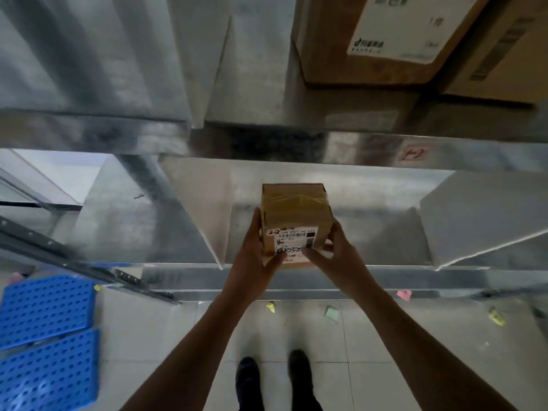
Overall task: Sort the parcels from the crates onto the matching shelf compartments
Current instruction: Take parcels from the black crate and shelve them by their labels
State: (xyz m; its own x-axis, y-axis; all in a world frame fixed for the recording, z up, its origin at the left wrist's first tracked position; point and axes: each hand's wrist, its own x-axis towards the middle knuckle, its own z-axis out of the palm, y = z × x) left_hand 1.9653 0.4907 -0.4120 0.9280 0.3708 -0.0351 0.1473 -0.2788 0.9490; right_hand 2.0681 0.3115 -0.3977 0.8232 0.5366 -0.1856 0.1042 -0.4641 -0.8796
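one small brown parcel marked 2-2 sits squeezed between both hands, left hand and right hand gripping its sides. it's in the mouth of the steel shelf compartment, bigger cardboard boxes above the hands, blue perforated panels lower left.

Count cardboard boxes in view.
3: small taped brown cardboard parcel, centre; large white-labelled cardboard box, upper right; barcode-labelled brown cardboard box beside it, far right. More may be hidden.
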